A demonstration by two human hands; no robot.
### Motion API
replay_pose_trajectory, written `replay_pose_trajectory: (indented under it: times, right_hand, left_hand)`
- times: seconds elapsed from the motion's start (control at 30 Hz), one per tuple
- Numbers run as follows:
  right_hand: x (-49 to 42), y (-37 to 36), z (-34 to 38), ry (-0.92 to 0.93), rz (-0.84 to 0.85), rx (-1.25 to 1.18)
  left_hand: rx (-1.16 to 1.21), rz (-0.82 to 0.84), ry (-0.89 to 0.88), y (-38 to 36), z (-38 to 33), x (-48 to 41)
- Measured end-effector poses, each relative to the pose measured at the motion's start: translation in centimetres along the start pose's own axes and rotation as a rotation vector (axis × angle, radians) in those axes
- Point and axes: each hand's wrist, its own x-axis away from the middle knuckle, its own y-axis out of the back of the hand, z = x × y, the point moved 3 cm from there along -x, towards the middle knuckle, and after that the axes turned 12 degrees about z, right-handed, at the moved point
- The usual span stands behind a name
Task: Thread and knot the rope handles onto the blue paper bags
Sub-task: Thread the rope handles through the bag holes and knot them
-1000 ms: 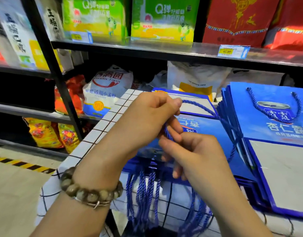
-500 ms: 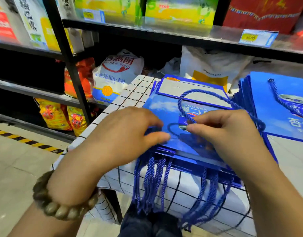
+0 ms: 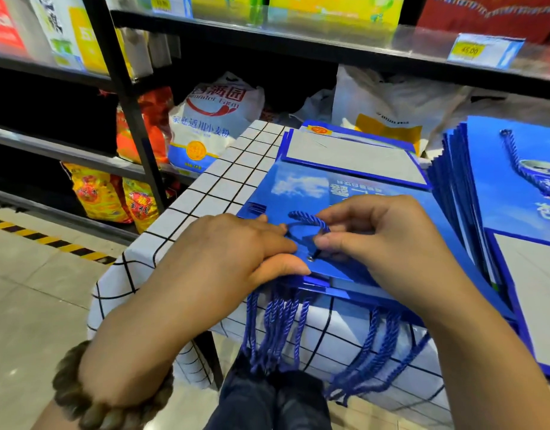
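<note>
Head: rope (image 3: 307,219) (blue) on bag (image 3: 298,187)

Table (image 3: 224,193) w/ white checked cloth: centre stack of flat blue paper bags (image 3: 298,193), 2nd stack (image 3: 515,187) at rt., rope handles (image 3: 276,330) hanging over front edge.

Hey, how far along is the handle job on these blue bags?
Done: the bag stack at right shows a fitted handle. In hand: the left hand presses the top bag flat while the right hand pinches the rope at its eyelet. Left: knotting it, plus seemingly the bags beneath.
</note>
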Motion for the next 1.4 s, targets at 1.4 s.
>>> replay_pose_trajectory:
  times: [1.4]
  right_hand:
    - [0.0, -0.1, 0.3, 0.031, 0.266, 0.755]
  left_hand:
    - [-0.3, -0.072, 0.453, -1.1, -3.9, -0.8]
